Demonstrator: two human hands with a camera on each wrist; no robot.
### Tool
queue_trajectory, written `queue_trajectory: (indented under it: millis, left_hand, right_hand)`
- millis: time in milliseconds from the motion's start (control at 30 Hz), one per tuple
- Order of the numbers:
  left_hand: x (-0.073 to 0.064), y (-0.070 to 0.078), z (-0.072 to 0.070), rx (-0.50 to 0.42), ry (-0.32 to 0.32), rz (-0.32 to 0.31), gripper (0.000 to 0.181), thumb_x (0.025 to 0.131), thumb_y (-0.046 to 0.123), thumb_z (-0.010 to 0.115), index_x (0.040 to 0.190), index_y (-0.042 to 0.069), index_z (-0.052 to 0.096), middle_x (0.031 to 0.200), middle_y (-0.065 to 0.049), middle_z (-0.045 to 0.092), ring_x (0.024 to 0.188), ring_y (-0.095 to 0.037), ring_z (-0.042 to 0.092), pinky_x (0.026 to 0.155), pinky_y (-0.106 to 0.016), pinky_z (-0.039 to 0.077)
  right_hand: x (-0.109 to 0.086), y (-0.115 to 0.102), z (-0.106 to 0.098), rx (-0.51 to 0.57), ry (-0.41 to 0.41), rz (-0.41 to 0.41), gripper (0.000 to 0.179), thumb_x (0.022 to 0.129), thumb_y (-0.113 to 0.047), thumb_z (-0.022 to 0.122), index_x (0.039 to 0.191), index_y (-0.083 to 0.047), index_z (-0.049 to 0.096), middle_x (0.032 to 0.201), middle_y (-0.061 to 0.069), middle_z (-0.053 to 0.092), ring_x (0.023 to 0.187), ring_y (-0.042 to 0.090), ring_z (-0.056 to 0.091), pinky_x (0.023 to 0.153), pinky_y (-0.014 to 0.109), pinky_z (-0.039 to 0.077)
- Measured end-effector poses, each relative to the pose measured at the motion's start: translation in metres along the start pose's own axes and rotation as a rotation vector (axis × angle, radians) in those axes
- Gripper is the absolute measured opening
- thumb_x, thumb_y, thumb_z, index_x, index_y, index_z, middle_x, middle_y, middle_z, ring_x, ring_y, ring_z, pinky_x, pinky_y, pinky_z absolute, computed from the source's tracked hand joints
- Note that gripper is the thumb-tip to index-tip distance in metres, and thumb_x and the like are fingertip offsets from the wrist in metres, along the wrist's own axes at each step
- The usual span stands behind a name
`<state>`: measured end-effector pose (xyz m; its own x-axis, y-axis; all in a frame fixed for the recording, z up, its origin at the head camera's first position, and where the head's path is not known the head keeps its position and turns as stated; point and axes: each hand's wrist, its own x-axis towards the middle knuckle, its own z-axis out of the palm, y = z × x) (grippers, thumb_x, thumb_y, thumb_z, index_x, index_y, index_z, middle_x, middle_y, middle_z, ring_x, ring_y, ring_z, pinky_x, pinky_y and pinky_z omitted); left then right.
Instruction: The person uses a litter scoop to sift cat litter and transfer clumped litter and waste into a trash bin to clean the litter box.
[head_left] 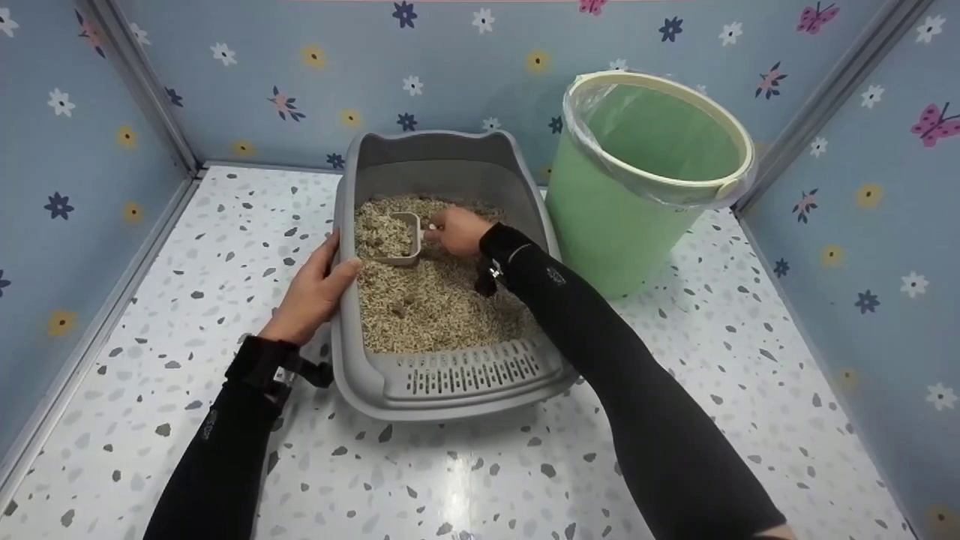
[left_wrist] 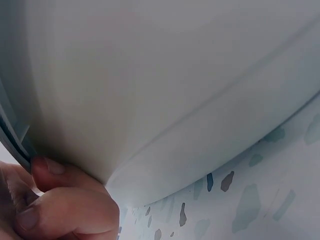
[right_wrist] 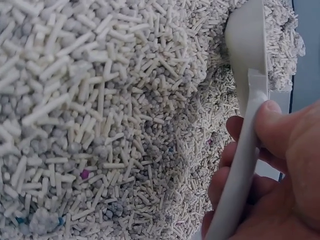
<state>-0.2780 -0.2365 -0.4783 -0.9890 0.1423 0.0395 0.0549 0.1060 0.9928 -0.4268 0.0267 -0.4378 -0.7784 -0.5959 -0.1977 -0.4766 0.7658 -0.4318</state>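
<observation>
A grey litter box (head_left: 457, 411) stands on the floor, its slotted front edge towards me, with pellet litter (head_left: 442, 322) inside. My left hand (head_left: 309, 294) grips the box's left rim, thumb over the top; its fingers (left_wrist: 75, 207) curl beneath the rim in the left wrist view. With my right hand (head_left: 463, 231) I hold a light-coloured litter scoop (right_wrist: 245, 50) by its handle. The scoop's basin is low in the litter at the box's left side, heaped with pellets and darker clumps. Its underside is partly hidden by the litter.
A green bin (head_left: 600, 225) with a clear liner over its pale rim stands close to the box's right side. Flower-patterned wall panels (head_left: 247, 90) enclose the back and both sides. Speckled white floor (head_left: 187, 300) surrounds the box.
</observation>
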Motion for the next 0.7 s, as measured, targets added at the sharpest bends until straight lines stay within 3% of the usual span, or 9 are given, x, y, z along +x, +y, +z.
queue_trajectory:
  millis: [167,267,400,500,700]
  left_hand:
    - [-0.0006,0.0003,-0.0012,-0.005,-0.004,-0.006,0.081,0.117,0.033,0.056,0.18,0.015,0.01,0.184,-0.016,0.017,0.154,-0.038,0.043,0.127,-0.051,0.041]
    - [-0.0004,0.0006,-0.0013,0.016,0.0,-0.014,0.081,0.116,0.036,0.057,0.18,0.018,0.011,0.184,-0.015,0.019,0.148,-0.039,0.049,0.12,-0.047,0.049]
    - [-0.0006,0.0011,-0.0012,0.009,-0.005,-0.009,0.082,0.117,0.037,0.056,0.18,0.016,0.009,0.185,-0.014,0.015,0.154,-0.037,0.043,0.122,-0.045,0.044]
    - [-0.0002,0.0005,-0.0007,-0.013,-0.019,0.006,0.083,0.117,0.035,0.055,0.18,0.013,0.007,0.185,-0.014,0.01,0.161,-0.032,0.032,0.131,-0.045,0.031]
    - [0.0012,-0.0002,0.0009,-0.024,-0.011,0.005,0.082,0.116,0.034,0.057,0.18,0.014,0.01,0.185,-0.013,0.016,0.153,-0.033,0.043,0.125,-0.041,0.04]
  right_hand:
    - [0.0016,0.0005,-0.0007,-0.002,-0.007,-0.004,0.042,0.119,-0.027,0.058,0.082,-0.015,0.041,0.082,0.0,0.037,0.076,0.018,0.038,0.075,0.029,0.03]
    - [0.0016,0.0007,-0.0008,-0.002,-0.007,-0.001,0.042,0.119,-0.027,0.058,0.082,-0.015,0.041,0.081,0.0,0.037,0.075,0.017,0.038,0.074,0.029,0.03]
    - [0.0004,0.0005,-0.0014,0.007,-0.021,0.005,0.038,0.119,-0.028,0.056,0.086,-0.015,0.042,0.084,0.001,0.036,0.077,0.018,0.037,0.076,0.03,0.028]
    - [0.0,0.0006,-0.001,0.006,-0.024,0.007,0.038,0.12,-0.028,0.056,0.088,-0.015,0.041,0.084,0.002,0.034,0.077,0.018,0.034,0.077,0.031,0.027]
    - [-0.0006,0.001,-0.0005,0.009,0.002,-0.004,0.039,0.119,-0.027,0.057,0.086,-0.015,0.041,0.083,0.001,0.035,0.077,0.018,0.035,0.077,0.03,0.028]
